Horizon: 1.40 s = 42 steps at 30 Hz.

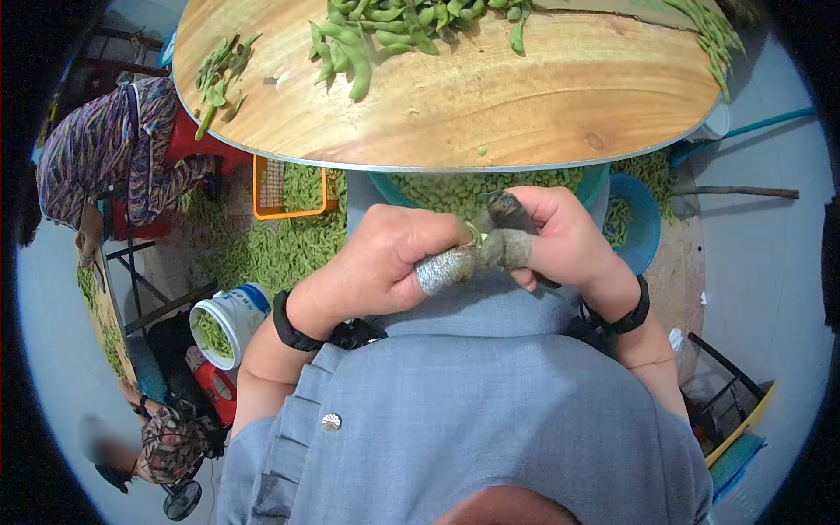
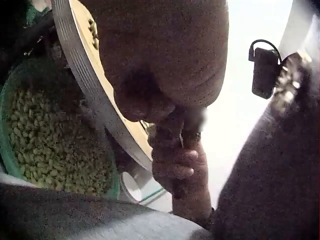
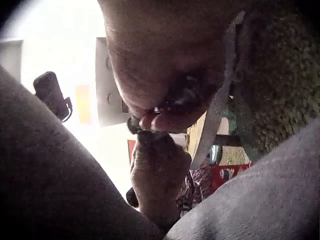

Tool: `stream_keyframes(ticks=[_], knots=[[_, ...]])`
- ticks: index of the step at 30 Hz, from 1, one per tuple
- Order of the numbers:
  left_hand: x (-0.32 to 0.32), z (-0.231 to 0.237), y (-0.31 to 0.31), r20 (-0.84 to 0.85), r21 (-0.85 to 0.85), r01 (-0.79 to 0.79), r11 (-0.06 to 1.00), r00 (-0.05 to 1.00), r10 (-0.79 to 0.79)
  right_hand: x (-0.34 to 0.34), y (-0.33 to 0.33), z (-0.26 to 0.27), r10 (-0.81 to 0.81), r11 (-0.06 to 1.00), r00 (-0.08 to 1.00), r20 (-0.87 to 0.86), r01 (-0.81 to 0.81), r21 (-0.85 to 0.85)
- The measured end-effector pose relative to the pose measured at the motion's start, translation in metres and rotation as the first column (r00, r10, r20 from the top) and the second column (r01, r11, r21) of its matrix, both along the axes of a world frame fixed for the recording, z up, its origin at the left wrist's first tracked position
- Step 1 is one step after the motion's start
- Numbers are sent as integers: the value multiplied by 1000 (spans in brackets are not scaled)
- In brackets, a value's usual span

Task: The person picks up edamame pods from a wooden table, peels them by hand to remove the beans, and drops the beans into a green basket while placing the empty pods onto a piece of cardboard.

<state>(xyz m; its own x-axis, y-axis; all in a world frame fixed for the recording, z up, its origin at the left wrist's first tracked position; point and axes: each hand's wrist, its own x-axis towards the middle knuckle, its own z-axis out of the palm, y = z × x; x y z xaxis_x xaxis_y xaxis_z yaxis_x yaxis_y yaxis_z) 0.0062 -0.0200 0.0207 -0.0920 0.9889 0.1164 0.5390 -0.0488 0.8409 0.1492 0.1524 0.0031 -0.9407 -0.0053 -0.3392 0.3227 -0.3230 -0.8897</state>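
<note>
Left hand pinched pod, right hand gripped dark tool; shelling seemed underway, next likely called for emptying pod over basin.

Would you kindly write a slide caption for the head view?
Left-hand grip and right-hand grip meet before a wooden table bearing green pods.

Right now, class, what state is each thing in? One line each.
Left hand: curled, pinching green piece
Right hand: curled, pinching same piece
Green piece: mostly hidden
Tabletop: bearing loose whole pods
Green basin: holding many shelled beans
Blue basin: open, pods inside
White bucket: open, pods inside
Orange basket: open
</note>
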Motion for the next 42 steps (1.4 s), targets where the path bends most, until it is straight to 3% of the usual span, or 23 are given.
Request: stream_keyframes(ticks=[1,2,3,4,6,7,8,9,10,16,20,21,25,27,28,29,31,32,34,38,40,41,42], knots=[[1,0,2,0,-2,1,1000,1000,-1,1,3,-1,41,990,999,-24,-44,-132],[1,0,5,142,-20,-5,1000,990,7,3,4,-3,13,968,1000,-11,-15,-249],[2,0,8,280,-39,-8,999,960,19,5,5,-7,11,968,1000,-12,-13,-250],[4,-1,11,279,-40,-6,999,960,17,8,6,-12,-88,981,996,32,92,-172],[9,-3,20,-200,125,-285,950,931,306,12,11,-12,-240,965,969,49,233,119],[12,-6,27,-203,128,-287,949,929,308,16,12,-16,-238,966,970,45,231,120],[14,-12,35,-388,180,-288,941,858,337,21,14,-26,-265,869,963,-44,258,421],[17,-17,44,-555,229,-282,932,748,363,25,15,-32,-260,682,956,-140,284,674],[18,-24,54,-629,196,-258,946,707,323,29,16,-32,-283,658,953,-106,273,702],[2,-39,82,-767,129,-362,923,554,325,36,24,-13,-479,716,876,-61,430,551],[-26,-30,42,-767,59,-675,735,441,466,27,26,-10,-489,738,864,-120,483,471],[-36,-37,22,-797,180,-668,722,331,505,23,25,-10,-467,730,865,-182,494,472],[-69,-33,-49,-877,173,-840,515,107,469,1,29,-6,-378,702,897,-228,439,561],[-93,-30,-80,-934,73,-953,295,38,354,-13,40,-8,-242,541,874,-421,482,689],[-95,-18,-85,-945,-6,-980,198,70,321,-21,44,4,-268,477,903,-336,427,768],[-97,-14,-94,-957,22,-982,186,33,287,-32,48,5,-274,467,899,-342,435,770],[-91,-7,-97,-945,104,-968,227,-25,327,-59,60,8,-219,116,867,-448,479,870],[-88,-7,-94,-943,109,-967,231,-27,332,-73,69,1,-220,109,864,-452,482,869],[-75,-9,-78,-738,274,-855,440,107,667,-97,80,-20,-99,-152,846,-524,507,848],[-41,2,-19,-453,261,-738,622,475,754,-100,78,-15,-126,-112,883,-453,441,890],[-33,-2,7,-239,303,-670,678,635,735,-78,62,10,-174,99,919,-355,375,922],[-34,-7,19,-167,341,-611,714,709,686,-69,58,16,-170,95,922,-347,366,926],[-33,1,31,-213,415,-495,763,763,611,-59,55,20,-101,333,928,-358,370,867]])
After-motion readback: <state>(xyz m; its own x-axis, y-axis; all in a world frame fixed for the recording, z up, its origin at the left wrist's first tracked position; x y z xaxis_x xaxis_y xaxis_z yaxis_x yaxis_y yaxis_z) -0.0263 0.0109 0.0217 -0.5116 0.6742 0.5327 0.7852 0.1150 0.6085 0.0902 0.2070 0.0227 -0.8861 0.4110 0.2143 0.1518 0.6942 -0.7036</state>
